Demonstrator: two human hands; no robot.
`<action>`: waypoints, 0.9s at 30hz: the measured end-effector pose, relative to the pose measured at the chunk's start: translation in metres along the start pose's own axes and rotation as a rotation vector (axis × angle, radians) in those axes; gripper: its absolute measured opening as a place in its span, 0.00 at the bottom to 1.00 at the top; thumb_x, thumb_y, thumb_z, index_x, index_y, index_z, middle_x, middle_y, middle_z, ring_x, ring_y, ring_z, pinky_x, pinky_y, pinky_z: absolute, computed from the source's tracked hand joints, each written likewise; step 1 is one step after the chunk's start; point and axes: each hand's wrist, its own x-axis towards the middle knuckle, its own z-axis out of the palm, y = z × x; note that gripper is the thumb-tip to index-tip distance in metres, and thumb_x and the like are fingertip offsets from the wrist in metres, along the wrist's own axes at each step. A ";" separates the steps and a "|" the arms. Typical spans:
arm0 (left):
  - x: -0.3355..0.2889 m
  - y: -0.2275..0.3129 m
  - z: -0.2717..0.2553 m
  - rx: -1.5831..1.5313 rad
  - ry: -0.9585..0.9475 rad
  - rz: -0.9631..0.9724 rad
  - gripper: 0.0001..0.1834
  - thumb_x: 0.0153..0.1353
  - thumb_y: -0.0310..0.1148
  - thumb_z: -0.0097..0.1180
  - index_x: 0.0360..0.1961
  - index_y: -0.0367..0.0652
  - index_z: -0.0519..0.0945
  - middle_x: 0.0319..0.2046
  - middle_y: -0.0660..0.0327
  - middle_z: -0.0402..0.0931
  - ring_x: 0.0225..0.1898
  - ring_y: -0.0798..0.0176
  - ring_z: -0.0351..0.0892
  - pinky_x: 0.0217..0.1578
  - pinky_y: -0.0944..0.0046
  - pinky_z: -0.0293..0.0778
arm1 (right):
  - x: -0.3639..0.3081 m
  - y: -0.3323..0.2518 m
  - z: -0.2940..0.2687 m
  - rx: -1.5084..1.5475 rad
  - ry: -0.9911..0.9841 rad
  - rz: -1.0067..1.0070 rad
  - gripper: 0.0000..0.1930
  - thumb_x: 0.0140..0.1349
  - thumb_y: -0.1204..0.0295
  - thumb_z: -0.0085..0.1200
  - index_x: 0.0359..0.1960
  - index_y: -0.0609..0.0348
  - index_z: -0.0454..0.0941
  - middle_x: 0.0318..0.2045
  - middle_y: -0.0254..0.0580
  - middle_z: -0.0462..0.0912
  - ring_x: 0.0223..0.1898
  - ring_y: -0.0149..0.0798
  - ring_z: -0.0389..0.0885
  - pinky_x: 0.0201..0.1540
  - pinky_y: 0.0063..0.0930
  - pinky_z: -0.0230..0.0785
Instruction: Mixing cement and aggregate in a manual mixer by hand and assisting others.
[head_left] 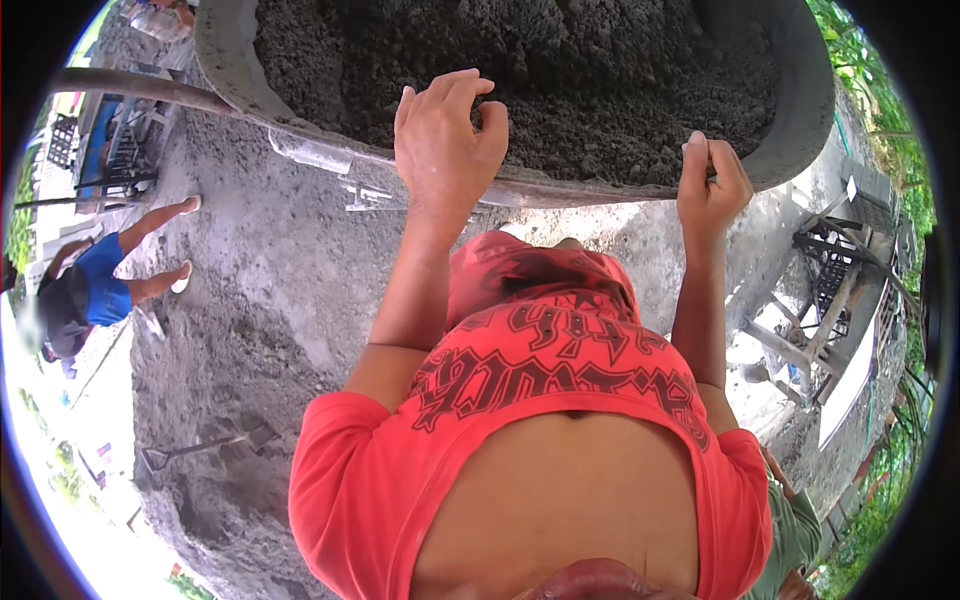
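Note:
A large grey tub (232,62) with a thick rounded rim spans the top of the view, holding dark, crumbly grey mix (600,90) like damp sand or mortar. My left hand (450,135) is over the near rim, fingers loosely bent and apart, with nothing seen in it. Farther right, my right hand (712,185) is closed at the same rim, its fingers curled over the edge. Both forearms reach up from my red shirt (350,480).
At the left, a person in blue shorts (100,280) stands on grey, gritty ground. A shovel (205,447) lies lower left. A pole (145,88) meets the tub's left side. Wooden frames with mesh (835,280) stand at right. Someone in a green shirt (790,530) is behind my right shoulder.

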 end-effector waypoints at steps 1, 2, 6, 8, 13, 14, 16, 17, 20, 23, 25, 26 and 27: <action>0.000 0.000 0.000 0.004 0.001 0.013 0.09 0.54 0.30 0.55 0.36 0.44 0.84 0.43 0.60 0.84 0.42 0.54 0.82 0.61 0.44 0.67 | -0.001 0.002 0.000 0.002 0.006 -0.001 0.13 0.62 0.78 0.57 0.19 0.62 0.72 0.15 0.35 0.71 0.16 0.27 0.64 0.19 0.24 0.54; 0.000 -0.001 0.000 0.009 0.001 0.025 0.09 0.54 0.30 0.56 0.35 0.44 0.84 0.42 0.60 0.84 0.41 0.54 0.82 0.61 0.44 0.67 | -0.001 0.003 0.000 0.004 0.011 -0.001 0.13 0.62 0.77 0.57 0.19 0.61 0.72 0.15 0.35 0.71 0.16 0.28 0.64 0.19 0.24 0.54; 0.000 -0.002 0.002 -0.009 0.007 0.024 0.09 0.54 0.30 0.57 0.35 0.44 0.84 0.41 0.60 0.84 0.39 0.54 0.83 0.60 0.44 0.68 | -0.004 0.005 0.003 -0.007 0.068 -0.008 0.13 0.63 0.77 0.57 0.20 0.62 0.72 0.16 0.35 0.71 0.16 0.28 0.64 0.19 0.24 0.54; -0.001 -0.001 0.002 -0.025 0.004 0.008 0.08 0.54 0.30 0.57 0.34 0.44 0.84 0.41 0.60 0.84 0.38 0.54 0.83 0.60 0.44 0.68 | -0.004 0.004 0.003 0.001 0.078 -0.023 0.13 0.63 0.77 0.57 0.20 0.62 0.73 0.16 0.35 0.71 0.16 0.28 0.64 0.19 0.24 0.55; -0.003 0.000 0.001 -0.012 0.024 0.019 0.08 0.53 0.30 0.58 0.35 0.44 0.84 0.40 0.61 0.84 0.37 0.54 0.82 0.60 0.43 0.68 | -0.004 0.002 -0.001 0.011 0.043 -0.010 0.12 0.63 0.77 0.58 0.20 0.63 0.73 0.16 0.35 0.71 0.17 0.28 0.65 0.20 0.24 0.56; -0.003 -0.001 0.002 0.002 0.039 0.039 0.08 0.53 0.30 0.58 0.35 0.44 0.84 0.40 0.61 0.84 0.36 0.54 0.82 0.60 0.43 0.68 | -0.003 0.002 -0.001 -0.001 0.028 -0.010 0.12 0.63 0.77 0.58 0.20 0.63 0.73 0.16 0.35 0.71 0.17 0.28 0.65 0.20 0.24 0.56; -0.003 -0.002 0.004 -0.001 0.047 0.044 0.08 0.53 0.30 0.58 0.35 0.44 0.84 0.39 0.61 0.84 0.36 0.54 0.82 0.60 0.43 0.68 | -0.003 0.002 -0.001 0.005 0.040 -0.015 0.12 0.63 0.77 0.58 0.20 0.63 0.73 0.16 0.35 0.71 0.17 0.28 0.65 0.20 0.24 0.56; -0.003 -0.003 0.004 -0.005 0.053 0.051 0.08 0.53 0.30 0.58 0.35 0.44 0.84 0.38 0.61 0.84 0.36 0.54 0.82 0.60 0.43 0.68 | -0.003 0.002 0.000 0.009 0.054 -0.020 0.12 0.63 0.77 0.58 0.21 0.63 0.73 0.16 0.35 0.71 0.17 0.28 0.65 0.20 0.24 0.56; -0.003 -0.002 0.003 0.007 0.076 0.070 0.08 0.52 0.30 0.58 0.35 0.44 0.84 0.38 0.61 0.84 0.36 0.53 0.82 0.60 0.44 0.68 | -0.003 0.002 0.000 0.035 0.060 -0.042 0.12 0.63 0.77 0.58 0.20 0.63 0.72 0.16 0.35 0.71 0.17 0.28 0.65 0.20 0.24 0.56; -0.003 0.000 0.002 0.004 0.047 0.041 0.08 0.53 0.30 0.58 0.35 0.44 0.84 0.37 0.61 0.83 0.37 0.54 0.82 0.61 0.44 0.67 | -0.003 0.001 0.000 0.027 0.053 -0.011 0.12 0.63 0.78 0.57 0.20 0.63 0.72 0.16 0.36 0.71 0.17 0.28 0.65 0.20 0.24 0.56; -0.004 0.002 0.002 0.020 0.036 0.048 0.08 0.53 0.31 0.58 0.35 0.44 0.84 0.37 0.60 0.83 0.38 0.54 0.82 0.61 0.45 0.67 | -0.004 0.003 -0.001 0.019 0.049 -0.025 0.12 0.62 0.78 0.57 0.21 0.64 0.73 0.16 0.36 0.72 0.17 0.28 0.65 0.20 0.24 0.57; -0.003 0.002 0.002 0.037 0.023 0.055 0.09 0.54 0.32 0.58 0.35 0.44 0.84 0.37 0.60 0.83 0.38 0.54 0.82 0.61 0.45 0.67 | -0.004 0.005 -0.002 0.011 0.046 -0.037 0.11 0.62 0.79 0.56 0.21 0.64 0.73 0.17 0.36 0.73 0.18 0.28 0.66 0.20 0.24 0.57; -0.004 0.002 0.002 0.037 0.023 0.054 0.09 0.54 0.32 0.58 0.35 0.44 0.84 0.37 0.60 0.83 0.38 0.54 0.82 0.61 0.45 0.67 | -0.004 0.004 -0.001 0.012 0.045 -0.037 0.11 0.62 0.79 0.56 0.21 0.64 0.73 0.17 0.36 0.73 0.18 0.28 0.66 0.20 0.24 0.57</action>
